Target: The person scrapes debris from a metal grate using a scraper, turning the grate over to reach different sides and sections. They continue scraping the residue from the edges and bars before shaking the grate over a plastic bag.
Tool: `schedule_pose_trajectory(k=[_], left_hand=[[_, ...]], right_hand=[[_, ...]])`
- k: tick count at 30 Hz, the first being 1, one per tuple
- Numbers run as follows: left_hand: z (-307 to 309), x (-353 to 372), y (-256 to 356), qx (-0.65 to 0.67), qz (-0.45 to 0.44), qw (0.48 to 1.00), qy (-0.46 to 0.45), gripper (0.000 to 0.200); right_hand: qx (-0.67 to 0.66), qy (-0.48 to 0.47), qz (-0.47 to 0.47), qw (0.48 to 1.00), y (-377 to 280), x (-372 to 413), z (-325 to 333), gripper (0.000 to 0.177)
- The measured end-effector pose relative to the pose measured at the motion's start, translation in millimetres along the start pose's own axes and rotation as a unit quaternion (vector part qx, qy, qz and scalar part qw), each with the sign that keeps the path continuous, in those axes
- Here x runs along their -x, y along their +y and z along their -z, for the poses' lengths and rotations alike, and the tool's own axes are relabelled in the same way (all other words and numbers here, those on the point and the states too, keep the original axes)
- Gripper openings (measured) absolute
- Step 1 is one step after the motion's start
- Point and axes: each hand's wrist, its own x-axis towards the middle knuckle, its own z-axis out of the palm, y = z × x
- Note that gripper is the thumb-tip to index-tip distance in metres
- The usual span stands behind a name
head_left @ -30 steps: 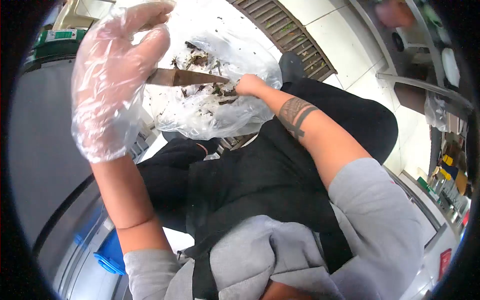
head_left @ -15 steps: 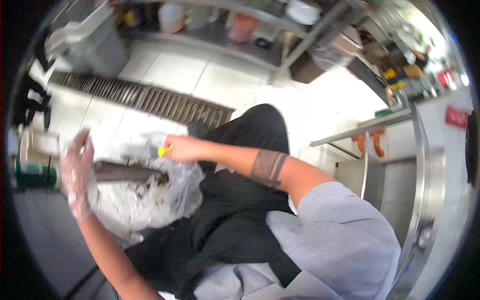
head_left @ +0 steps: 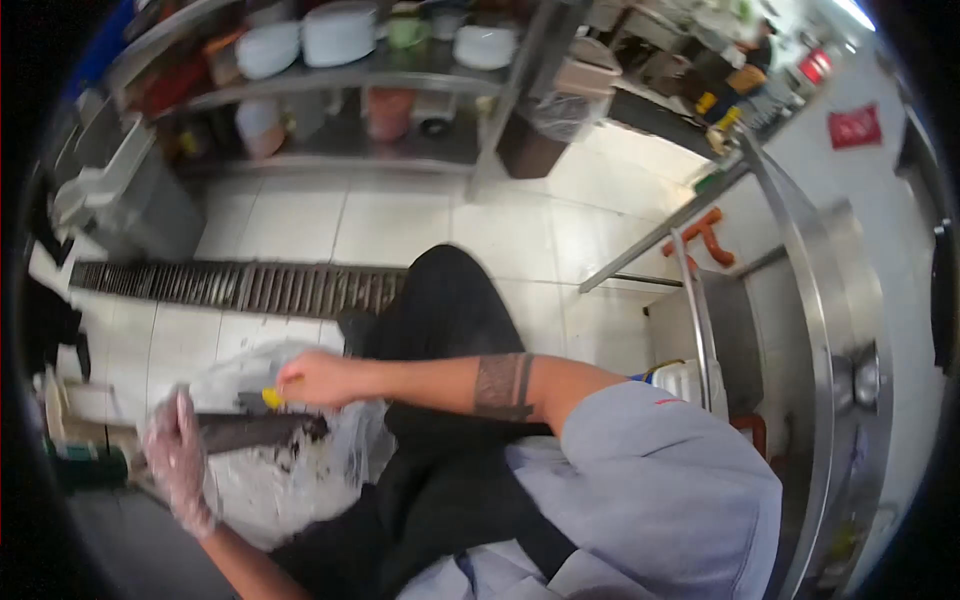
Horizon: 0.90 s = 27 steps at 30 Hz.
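My right hand [head_left: 322, 380] is closed around a small yellow-handled tool [head_left: 271, 398], whose far end I cannot make out. Under it lies a long dark object [head_left: 245, 431] on a crumpled clear plastic bag [head_left: 318, 478], with dark bits scattered on the plastic. My left hand [head_left: 178, 452], in a clear glove, is at the left end of the dark object. Its fingers look drawn together, and what they hold, if anything, is hidden.
A floor drain grate [head_left: 300, 289] crosses the white tiles. Behind it stand a grey bin [head_left: 150, 205] and a metal shelf [head_left: 385, 75] with containers. A brown bin [head_left: 535, 140] is beside the shelf. On the right is a steel sink frame [head_left: 815, 270] with orange pipes [head_left: 712, 240].
The view has shifted, so the shelf shows more fully. My left hand's fingers have drawn closer together near the dark object. My right hand still holds the yellow-handled tool.
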Motion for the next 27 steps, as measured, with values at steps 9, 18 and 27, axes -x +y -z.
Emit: schedule_pose_trajectory(k=[9, 18, 27], left_hand=[[-18, 24, -38, -0.246, -0.191, 0.946, 0.095, 0.041], [8, 22, -1, -0.186, -0.057, 0.979, 0.054, 0.012], [-7, 17, -18, -0.263, -0.189, 0.931, 0.168, 0.01]], right_hand=[[0.293, 0.107, 0.273, 0.91, -49, 10, 20, 0.031], [0.457, 0.095, 0.378, 0.8, -138, 14, 0, 0.028], [0.422, 0.063, 0.413, 0.805, -126, -21, -22, 0.016]])
